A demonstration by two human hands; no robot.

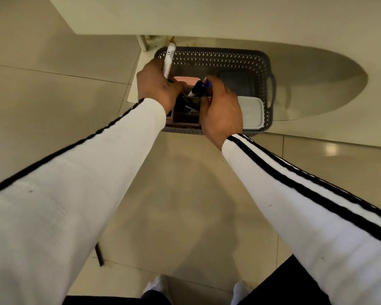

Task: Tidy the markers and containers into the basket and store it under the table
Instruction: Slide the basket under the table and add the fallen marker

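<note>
The grey perforated basket is sitting on the tiled floor, just in front of the edge of the pale table and beside a white table leg. Inside it a white-lidded container is lying at the near right corner, with a dark container behind it, a pink container toward the far left and a brown box at the near left. The left grip is curling round a white marker — its free end is pointing up over the basket's far left rim. The right grip is closing round a small bunch of dark markers, one blue-capped, over the middle of the basket. Both arms are wearing white sleeves with black stripes
</note>
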